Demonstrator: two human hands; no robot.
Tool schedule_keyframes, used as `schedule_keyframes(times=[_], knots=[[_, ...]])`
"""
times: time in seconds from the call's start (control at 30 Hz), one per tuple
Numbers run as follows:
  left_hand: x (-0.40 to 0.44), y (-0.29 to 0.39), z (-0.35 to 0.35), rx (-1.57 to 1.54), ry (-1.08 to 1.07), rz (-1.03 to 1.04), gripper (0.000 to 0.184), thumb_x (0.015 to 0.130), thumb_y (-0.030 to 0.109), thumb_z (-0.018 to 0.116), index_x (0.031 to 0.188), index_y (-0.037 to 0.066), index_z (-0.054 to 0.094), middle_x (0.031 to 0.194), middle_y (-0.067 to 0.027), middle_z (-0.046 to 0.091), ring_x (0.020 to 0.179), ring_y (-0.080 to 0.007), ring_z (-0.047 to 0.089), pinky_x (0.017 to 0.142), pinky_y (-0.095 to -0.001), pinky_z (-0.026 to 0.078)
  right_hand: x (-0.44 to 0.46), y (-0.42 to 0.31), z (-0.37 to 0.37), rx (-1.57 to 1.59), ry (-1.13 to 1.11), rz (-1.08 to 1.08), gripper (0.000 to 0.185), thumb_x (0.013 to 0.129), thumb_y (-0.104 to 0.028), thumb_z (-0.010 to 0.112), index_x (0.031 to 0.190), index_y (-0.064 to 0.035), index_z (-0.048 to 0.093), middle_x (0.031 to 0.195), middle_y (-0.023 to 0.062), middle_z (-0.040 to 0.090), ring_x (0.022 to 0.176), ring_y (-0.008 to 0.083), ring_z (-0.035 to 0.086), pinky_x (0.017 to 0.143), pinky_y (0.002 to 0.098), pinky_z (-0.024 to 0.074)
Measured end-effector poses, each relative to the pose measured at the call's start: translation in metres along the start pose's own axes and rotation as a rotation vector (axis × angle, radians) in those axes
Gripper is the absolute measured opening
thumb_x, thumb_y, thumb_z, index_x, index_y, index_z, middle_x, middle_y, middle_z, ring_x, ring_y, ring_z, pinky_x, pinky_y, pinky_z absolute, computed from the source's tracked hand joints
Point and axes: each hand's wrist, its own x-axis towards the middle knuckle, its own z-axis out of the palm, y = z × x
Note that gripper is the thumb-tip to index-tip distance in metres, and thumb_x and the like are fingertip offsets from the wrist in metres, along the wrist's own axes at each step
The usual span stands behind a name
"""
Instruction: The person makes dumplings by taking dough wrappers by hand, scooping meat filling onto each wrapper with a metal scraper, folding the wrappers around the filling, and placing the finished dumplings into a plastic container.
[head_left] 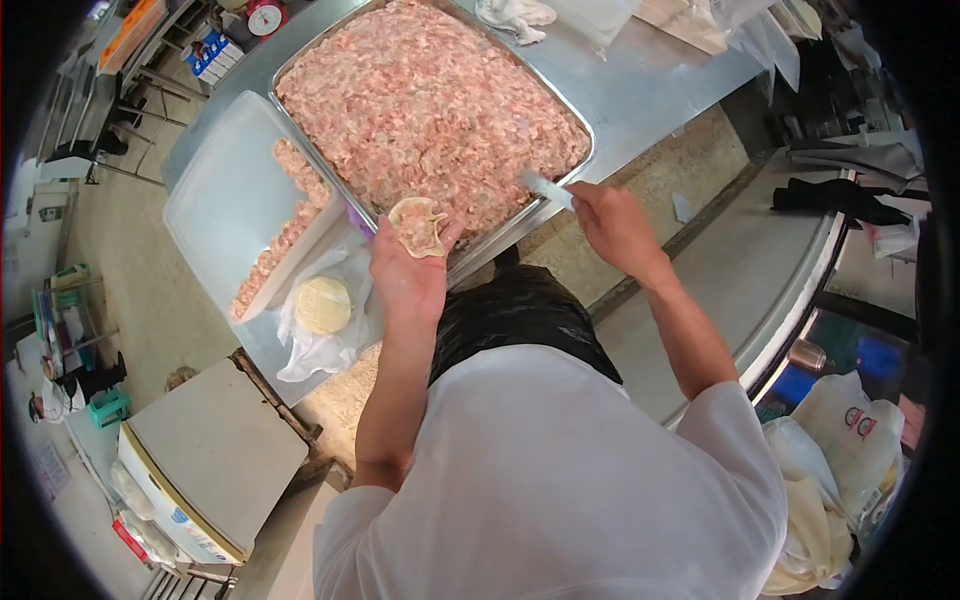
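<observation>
My left hand [408,282] is cupped palm up near the tray's front corner, with a round dough wrapper [418,228] on its palm and fingers; some pinkish filling shows on the wrapper. My right hand [607,222] grips a flat, light-coloured spatula [547,188], whose tip is over the meat at the tray's right front edge. Pink minced meat [430,105] fills the large metal tray [592,150]. Beside my left hand, a stack of round wrappers [322,304] lies on a white plastic bag [300,350].
Left of the tray, a translucent plastic container [205,215] holds a row of filled dumplings [283,245]. A white cloth [515,17] and plastic bags [690,20] lie at the table's far side. A white freezer [215,435] stands at lower left. A red scale [265,18] is at the top left.
</observation>
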Motion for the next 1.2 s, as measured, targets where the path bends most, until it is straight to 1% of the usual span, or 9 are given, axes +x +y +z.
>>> schedule_keyframes(times=[0.2, 0.3, 0.33, 0.43, 0.63, 0.83, 0.9, 1.03, 1.2], knots=[[0.001, 0.000, 0.009, -0.047, -0.047, 0.057, 0.045, 0.108, 0.035, 0.038, 0.133, -0.001, 0.050, 0.128, -0.0182, 0.061, 0.123, -0.0390, 0.057, 0.110, -0.0559, 0.044, -0.011, -0.038, -0.003, 0.701, -0.368, 0.318, 0.031, 0.099, -0.003, 0.057, 0.128, -0.0051, 0.068, 0.077, 0.0053, 0.056, 0.065, 0.0179, 0.051, 0.062, 0.0339, 0.0450], [-0.006, 0.003, 0.024, 0.024, 0.070, 0.095, 0.044, 0.108, 0.035, 0.039, 0.137, 0.004, 0.048, 0.134, -0.0143, 0.060, 0.126, -0.0346, 0.056, 0.109, -0.0558, 0.043, -0.021, -0.059, 0.030, 0.522, -0.056, -0.172, 0.038, 0.096, 0.001, 0.062, 0.132, -0.0060, 0.066, 0.082, 0.0068, 0.056, 0.071, 0.0191, 0.054, 0.065, 0.0333, 0.0454], [-0.009, 0.004, 0.034, 0.011, 0.068, 0.106, 0.043, 0.108, 0.035, 0.039, 0.138, 0.005, 0.048, 0.135, -0.0134, 0.059, 0.126, -0.0337, 0.056, 0.108, -0.0556, 0.043, -0.023, -0.068, 0.036, 0.469, -0.043, -0.143, 0.038, 0.091, 0.003, 0.064, 0.128, -0.0042, 0.067, 0.090, 0.0154, 0.062, 0.074, 0.0298, 0.061, 0.069, 0.0370, 0.0493], [-0.017, 0.009, 0.045, -0.023, 0.068, 0.156, 0.042, 0.109, 0.035, 0.039, 0.139, 0.008, 0.049, 0.137, -0.0116, 0.059, 0.126, -0.0316, 0.056, 0.105, -0.0551, 0.044, -0.024, -0.065, 0.066, 0.428, -0.030, -0.200, 0.039, 0.091, 0.004, 0.067, 0.129, -0.0038, 0.067, 0.084, 0.0105, 0.058, 0.075, 0.0213, 0.057, 0.067, 0.0351, 0.0464], [-0.012, 0.007, 0.017, 0.013, 0.082, 0.198, 0.041, 0.109, 0.036, 0.038, 0.133, 0.006, 0.050, 0.130, -0.0107, 0.059, 0.119, -0.0285, 0.057, 0.104, -0.0528, 0.045, -0.020, -0.072, 0.037, 0.500, -0.122, -0.197, 0.039, 0.090, 0.005, 0.065, 0.129, -0.0035, 0.066, 0.088, 0.0139, 0.059, 0.074, 0.0298, 0.057, 0.067, 0.0381, 0.0476], [-0.005, 0.018, 0.002, -0.030, 0.168, 0.227, 0.042, 0.107, 0.038, 0.040, 0.131, 0.006, 0.053, 0.120, -0.0120, 0.063, 0.110, -0.0355, 0.062, 0.093, -0.0544, 0.051, 0.000, -0.022, 0.002, -0.028, -0.146, -0.314, 0.034, 0.095, -0.007, 0.057, 0.128, -0.0101, 0.067, 0.095, 0.0194, 0.066, 0.087, 0.0389, 0.066, 0.076, 0.0483, 0.0526], [-0.015, 0.027, 0.011, 0.045, 0.166, 0.194, 0.043, 0.107, 0.040, 0.039, 0.131, 0.006, 0.054, 0.117, -0.0121, 0.064, 0.104, -0.0333, 0.063, 0.088, -0.0511, 0.052, 0.014, -0.005, -0.022, -0.258, -0.012, -0.105, 0.034, 0.096, -0.008, 0.053, 0.126, -0.0104, 0.068, 0.098, 0.0208, 0.067, 0.089, 0.0412, 0.066, 0.077, 0.0499, 0.0529], [-0.010, 0.038, -0.028, -0.028, -0.164, 0.076, 0.045, 0.107, 0.042, 0.040, 0.128, 0.006, 0.056, 0.113, -0.0120, 0.066, 0.099, -0.0314, 0.065, 0.082, -0.0467, 0.054, 0.021, 0.005, -0.020, -0.262, -0.068, -0.057, 0.031, 0.095, -0.004, 0.051, 0.120, -0.0082, 0.069, 0.095, 0.0222, 0.067, 0.089, 0.0432, 0.066, 0.076, 0.0536, 0.0516], [-0.011, 0.030, -0.029, 0.008, -0.002, 0.121, 0.047, 0.107, 0.043, 0.041, 0.124, 0.003, 0.057, 0.110, -0.0143, 0.066, 0.100, -0.0330, 0.065, 0.081, -0.0476, 0.054, 0.012, 0.015, -0.013, -0.215, -0.101, -0.101, 0.029, 0.094, -0.001, 0.047, 0.114, -0.0054, 0.068, 0.086, 0.0224, 0.067, 0.085, 0.0455, 0.065, 0.075, 0.0564, 0.0501]])
